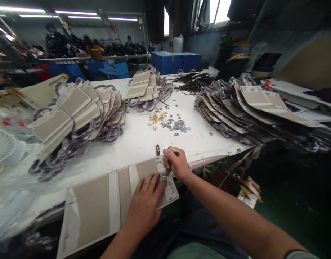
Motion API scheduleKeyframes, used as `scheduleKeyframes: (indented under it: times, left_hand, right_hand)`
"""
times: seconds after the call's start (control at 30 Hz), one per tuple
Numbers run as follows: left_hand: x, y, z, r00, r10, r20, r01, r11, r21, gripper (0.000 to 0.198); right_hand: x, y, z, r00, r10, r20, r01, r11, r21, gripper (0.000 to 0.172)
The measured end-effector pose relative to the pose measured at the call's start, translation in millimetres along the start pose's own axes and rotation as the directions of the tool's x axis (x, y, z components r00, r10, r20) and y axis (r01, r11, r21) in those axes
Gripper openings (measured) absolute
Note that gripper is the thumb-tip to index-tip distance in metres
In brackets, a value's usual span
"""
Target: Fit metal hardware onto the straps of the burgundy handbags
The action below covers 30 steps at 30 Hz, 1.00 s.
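Strip lights (76, 13) glow beyond a white table (139, 133); at its near edge, a left hand (146, 197), fingers slightly apart, rests on a beige board (98, 205), right hand (176, 162) clenched around a dark tool (177, 154).

Panel (97, 205), lower left to lower center of frame: grey-beige faces, off-white strips (114, 201) along joints and edges. Tool (177, 154), center: black at the visible end. Surface (138, 133): plain white. Loose fittings (157, 117), center: gold. Small plates (180, 126), adjacent: dark grey. Left stack (76, 99) and right stack (251, 95): grey-beige with off-white bands. Straps (193, 81), upper center: black. Boxes (168, 63), upper center: blue. Fan (3, 145), left edge: white.
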<state>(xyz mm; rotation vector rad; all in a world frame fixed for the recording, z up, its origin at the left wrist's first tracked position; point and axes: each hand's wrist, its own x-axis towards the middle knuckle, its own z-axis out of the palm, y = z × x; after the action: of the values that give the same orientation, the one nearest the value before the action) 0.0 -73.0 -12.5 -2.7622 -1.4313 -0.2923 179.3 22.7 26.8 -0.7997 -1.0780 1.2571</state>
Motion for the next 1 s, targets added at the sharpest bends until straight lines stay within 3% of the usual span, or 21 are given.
scheduleKeyframes:
  times: [0.37,0.57,0.7,0.8,0.87,0.93,1.0]
  left_hand:
    - [3,-1,0.1,0.998,-0.002,0.065,0.005,0.999,-0.042,0.083]
    - [2,-3,3.4,0.998,-0.002,0.069,0.008,0.997,-0.082,0.078]
    - [3,-5,6.0,0.998,0.005,0.062,0.003,0.992,-0.13,0.076]
    - [3,-6,4.0,0.998,0.01,0.066,-0.001,0.99,-0.141,0.075]
    - [3,-5,0.6,0.997,0.007,0.073,0.004,0.989,-0.151,0.075]
    - [3,-5,-2.6,0.997,-0.004,0.074,0.016,0.986,-0.168,0.074]
    - [2,-4,-3.5,0.998,-0.023,0.061,0.034,0.983,-0.181,0.074]
  right_hand:
    - [-1,8,0,0.998,0.021,-0.066,-0.013,0.992,0.129,0.046]
    - [9,7,-1,0.971,0.088,-0.223,-0.016,0.952,0.304,0.042]
    - [9,11,1,0.958,0.118,-0.263,-0.035,0.953,0.302,0.041]
    - [0,8,12,0.988,0.013,-0.152,-0.002,0.997,0.071,0.041]
    - [-5,3,24,0.999,-0.044,0.03,0.049,0.98,-0.193,0.042]
    - [-6,-3,37,0.976,-0.02,0.218,0.107,0.912,-0.395,0.041]
    - [-1,-8,46,0.945,0.056,0.321,0.111,0.871,-0.478,0.04]
